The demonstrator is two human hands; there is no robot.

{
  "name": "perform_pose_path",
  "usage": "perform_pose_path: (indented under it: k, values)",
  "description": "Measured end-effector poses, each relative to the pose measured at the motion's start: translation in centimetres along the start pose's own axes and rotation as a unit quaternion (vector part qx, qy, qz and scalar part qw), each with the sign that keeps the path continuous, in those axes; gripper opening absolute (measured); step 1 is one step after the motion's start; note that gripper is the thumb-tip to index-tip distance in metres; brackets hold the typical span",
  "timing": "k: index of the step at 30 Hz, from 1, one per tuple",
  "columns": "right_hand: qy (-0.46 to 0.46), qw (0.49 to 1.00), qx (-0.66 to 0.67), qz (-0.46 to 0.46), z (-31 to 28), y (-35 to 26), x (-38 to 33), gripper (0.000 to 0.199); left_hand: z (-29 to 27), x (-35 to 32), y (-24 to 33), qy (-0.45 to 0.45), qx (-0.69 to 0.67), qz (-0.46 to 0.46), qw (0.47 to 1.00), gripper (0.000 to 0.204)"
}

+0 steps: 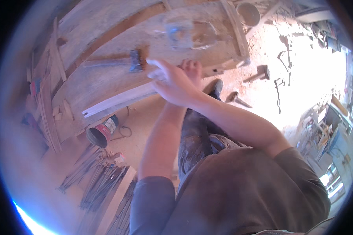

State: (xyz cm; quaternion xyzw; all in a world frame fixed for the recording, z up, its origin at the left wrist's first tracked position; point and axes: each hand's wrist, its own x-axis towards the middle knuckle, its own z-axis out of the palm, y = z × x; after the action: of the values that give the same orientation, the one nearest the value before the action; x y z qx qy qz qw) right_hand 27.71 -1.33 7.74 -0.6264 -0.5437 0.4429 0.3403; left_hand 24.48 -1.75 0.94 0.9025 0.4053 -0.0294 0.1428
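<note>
The right hand [173, 84] is open with loosely extended fingers, apparently empty, crossing over the left wrist; the left hand [192, 72] has its fingers curled at the bench [108, 74] edge, and whether they grip anything cannot be told. Beneath and left of the hands lies the pale, straight-edged timber [123, 100]. A dark slot near the right end looks already cut; whether more shaping remains is unclear. Just left of the right fingertips is a dark, blocky-headed hammer [135, 61], wooden-handled, on the dusty boards. Near left, a cylindrical tin [99, 134] lies tipped beside thin dark rods [102, 178].
</note>
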Motion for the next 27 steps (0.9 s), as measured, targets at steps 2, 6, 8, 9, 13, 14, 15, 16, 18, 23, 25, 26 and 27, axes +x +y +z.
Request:
perform_pose_path:
  k: [2,6,8,9,13,14,15,16,18,23,25,26,27]
  values:
    - [-0.033,0.945,0.236,0.223,5.6,0.7,7.0,0.071,0.9,0.8,0.4,-0.011,-0.053,0.015,0.998,0.03]
    - [-0.053,0.858,0.362,0.36,14.0,0.0,13.3,0.067,2.3,0.7,0.6,0.038,-0.082,-0.008,0.996,0.021]
    - [-0.044,0.848,0.351,0.394,16.3,0.5,15.1,0.057,2.8,0.8,0.6,0.061,-0.077,-0.013,0.995,0.022]
    - [-0.025,0.849,0.342,0.402,18.1,0.1,15.1,0.053,3.0,0.7,0.5,0.07,-0.078,-0.016,0.994,0.023]
    - [0.175,0.857,0.305,0.376,21.9,-1.5,13.9,0.043,2.7,0.6,-0.9,0.093,-0.089,0.023,0.991,0.025]
    - [0.221,0.85,0.31,0.363,22.1,-2.8,13.5,0.042,2.5,0.5,-1.2,0.095,-0.084,0.025,0.992,0.024]
    - [0.253,0.838,0.327,0.356,21.9,-3.7,13.2,0.04,2.2,0.3,-1.2,0.097,-0.079,0.027,0.992,0.024]
    - [0.295,0.814,0.347,0.361,19.9,-3.1,12.8,0.04,2.5,0.6,-0.1,0.099,-0.088,0.05,0.99,0.023]
    - [0.224,0.739,0.495,0.398,15.5,-7.4,11.0,0.04,1.8,0.4,-1.2,0.091,-0.066,0.025,0.993,0.023]
    - [0.164,0.781,0.536,0.276,5.5,-3.9,1.9,0.045,3.8,0.6,0.4,0.033,-0.057,0.086,0.994,0.027]
    - [0.142,0.894,0.362,0.223,0.9,-4.4,-1.9,0.059,2.5,0.1,-1.8,0.005,-0.051,0.051,0.997,0.027]
    - [0.131,0.902,0.351,0.215,-2.7,-3.9,-4.3,0.066,2.9,0.3,-1.8,-0.015,-0.081,0.046,0.996,0.027]
    - [0.107,0.909,0.346,0.207,-6.3,-4.1,-6.6,0.072,2.8,0.0,-2.5,-0.058,-0.129,0.013,0.99,0.028]
